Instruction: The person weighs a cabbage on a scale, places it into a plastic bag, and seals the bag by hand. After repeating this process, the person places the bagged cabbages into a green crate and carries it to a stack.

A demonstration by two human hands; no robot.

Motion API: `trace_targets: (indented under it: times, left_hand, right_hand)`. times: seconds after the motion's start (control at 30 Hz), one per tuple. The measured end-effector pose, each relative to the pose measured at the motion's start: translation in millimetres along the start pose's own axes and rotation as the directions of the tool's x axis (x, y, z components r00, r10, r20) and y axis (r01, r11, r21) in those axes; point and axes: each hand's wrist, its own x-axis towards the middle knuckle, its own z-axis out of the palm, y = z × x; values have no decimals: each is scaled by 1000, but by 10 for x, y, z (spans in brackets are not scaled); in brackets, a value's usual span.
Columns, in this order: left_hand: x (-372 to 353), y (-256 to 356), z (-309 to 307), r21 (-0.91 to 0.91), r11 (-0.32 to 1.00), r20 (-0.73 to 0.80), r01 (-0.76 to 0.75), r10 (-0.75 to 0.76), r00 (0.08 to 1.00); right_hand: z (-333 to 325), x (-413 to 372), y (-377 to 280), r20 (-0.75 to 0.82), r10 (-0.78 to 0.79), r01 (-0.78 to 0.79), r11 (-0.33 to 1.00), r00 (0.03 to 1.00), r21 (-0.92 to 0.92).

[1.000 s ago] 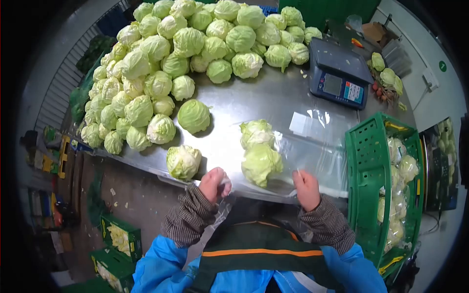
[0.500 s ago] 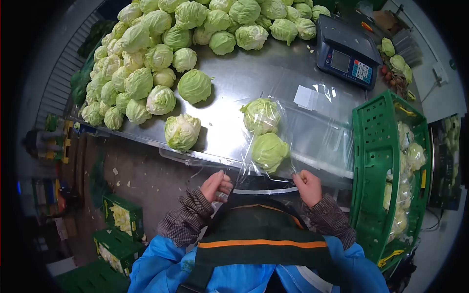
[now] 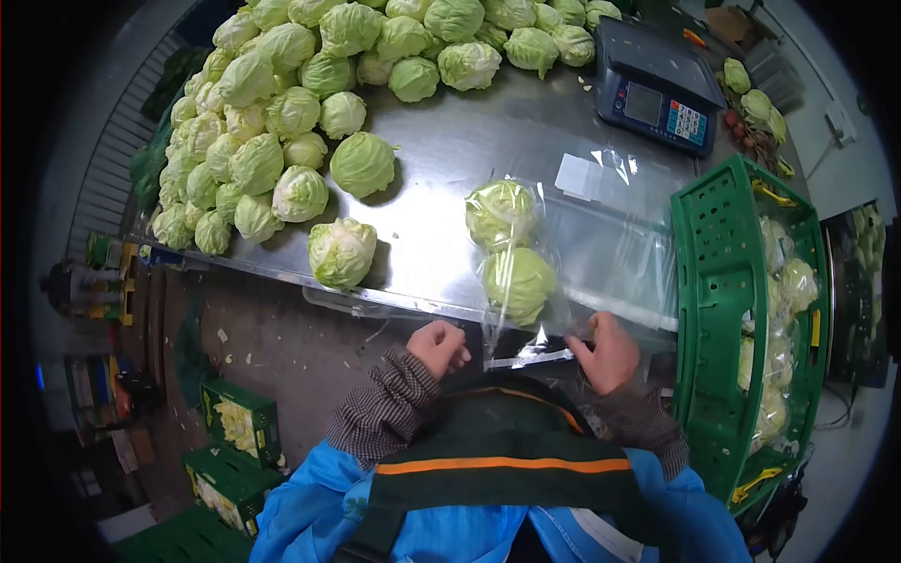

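Two cabbages, one behind the other, lie inside a clear plastic bag whose open end hangs over the table's front edge. Just left of the bag's end is my left hand, fingers curled; what they hold, if anything, is hidden. My right hand is at the bag's right corner, thumb and forefinger apart close to the film. A loose cabbage rests near the edge on the left, with another behind it. More clear bags lie flat to the right.
Many cabbages are piled at the left and back of the metal table. A scale stands at the back right. On the right is a green crate of bagged cabbages; smaller crates sit on the floor at left.
My left hand has moved right and its fingers have curled more. My right hand has shifted slightly right, its thumb and forefinger now apart. The bag's open end hangs flatter and lower.
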Motion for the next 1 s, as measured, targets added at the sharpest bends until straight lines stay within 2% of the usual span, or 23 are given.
trace_targets:
  times: [0.03, 0.13, 0.17, 0.2, 0.23, 0.37, 0.47, 0.5, 0.6, 0.63, 0.7, 0.73, 0.77, 0.87, 0.9, 1.0]
  left_hand:
    - [-13, -20, -15, -47, 999, -26, -3, 2, 1000]
    - [-70, 20, 25, -49, 999, 2, 12, -12, 1000]
    - [-60, 45, 44, -44, 999, 8, 6, -6, 1000]
    - [-46, 67, 66, -39, 999, 14, 0, 1, 1000]
    - [-34, 93, 85, -33, 999, 22, -6, 7, 1000]
    - [-52, 160, 169, 16, 999, 6, -29, 29, 1000]
    - [-32, 136, 176, 33, 999, 14, -22, 21, 1000]
    - [-24, 111, 181, 45, 999, 25, -12, 11, 1000]
    - [-13, 113, 242, 73, 997, 31, 15, -18, 999]
    - [-5, 135, 264, 85, 996, 30, 23, -25, 999]
    - [19, 201, 314, 121, 992, 21, 30, -33, 999]
    - [3, 211, 334, 134, 990, 15, 42, -45, 999]
    - [0, 253, 328, 244, 970, 53, 20, -34, 998]
    - [140, 63, 291, 289, 945, 47, -157, 150, 988]
    - [148, 99, 245, 246, 962, 46, -123, 115, 992]
    - [-3, 247, 149, 146, 989, 50, 15, -23, 999]
  right_hand:
    - [-105, 50, -121, -157, -187, 163, 975, 970, -153]
    - [-238, 61, -622, 38, -321, 308, 932, 946, 189]
    - [-169, 74, -738, 235, -220, 164, 958, 947, 237]
    - [-86, 84, -830, 425, -121, 10, 967, 897, 254]
    - [106, 62, -831, 486, -27, -108, 963, 873, 248]
    - [133, -35, -850, 363, 30, -154, 936, 931, 317]
    - [-8, -127, -742, 387, 253, -365, 897, 887, 250]
    - [91, -166, -620, 373, 289, -408, 865, 882, 294]
    - [330, -183, -562, 467, 227, -440, 793, 855, 421]
    - [419, -176, -544, 558, 160, -483, 721, 814, 498]
    - [445, -177, -613, 383, 23, -246, 801, 923, 546]
    - [411, -179, -688, 299, -51, -128, 826, 953, 549]
    - [343, -145, -755, 302, -101, -77, 848, 948, 524]
    - [260, -73, -825, 365, -198, -57, 811, 909, 582]
    - [168, -76, -845, 455, -209, -109, 808, 865, 579]
    - [159, -213, -730, 405, -329, -75, 690, 853, 720]
